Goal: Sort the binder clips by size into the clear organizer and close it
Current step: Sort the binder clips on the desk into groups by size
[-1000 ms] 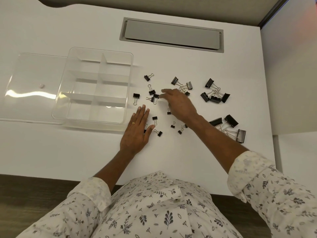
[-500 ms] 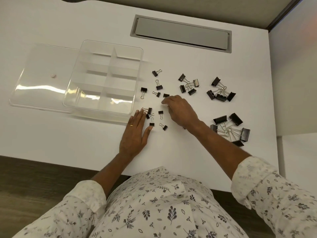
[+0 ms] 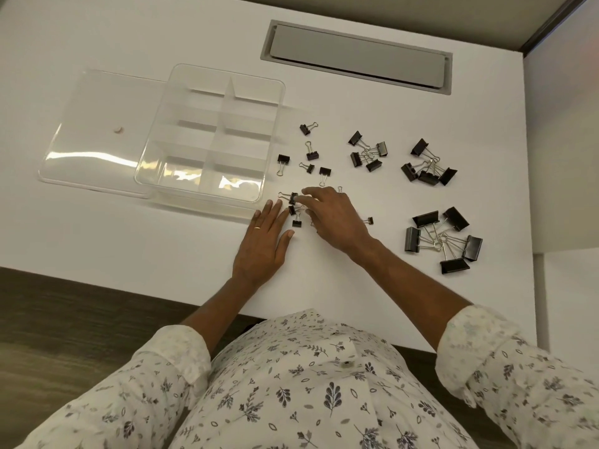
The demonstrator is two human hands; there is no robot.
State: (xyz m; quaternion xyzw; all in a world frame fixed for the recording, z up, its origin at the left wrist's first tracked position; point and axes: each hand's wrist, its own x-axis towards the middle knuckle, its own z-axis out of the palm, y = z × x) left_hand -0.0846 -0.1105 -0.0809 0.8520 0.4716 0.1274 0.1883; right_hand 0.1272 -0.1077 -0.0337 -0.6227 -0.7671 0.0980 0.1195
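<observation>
1. The left hand (image 3: 262,244) is laid flat on the table (image 3: 129,241), palm down, with the fingers straight and close together. A ring (image 3: 257,227) is worn on it and nothing is held.
2. The right hand (image 3: 334,218) is set just beside it at 3 o'clock, with a narrow gap between the two hands. Its fingers are spread and only slightly bent, and a small clip (image 3: 293,198) is touched by the fingertips, with no grip seen.
3. More small binder clips (image 3: 311,153) are scattered loose at 12 o'clock of the hands. Some are partly hidden under the right hand.
4. The clear organizer (image 3: 194,137) is placed at 11 o'clock of the hands. It is uncovered and divided into compartments, and its near corner is close to the left fingertips.
5. Its lid (image 3: 97,134) is laid flat at 9 o'clock of the organizer, and its edge is overlapped by the box.
6. Two bunches of medium binder clips (image 3: 368,152) are seen at 1 o'clock. The large binder clips (image 3: 444,238) are heaped at 3 o'clock of the right hand, well apart from it.
7. A grey hatch (image 3: 356,56) is set into the table at 12 o'clock.
</observation>
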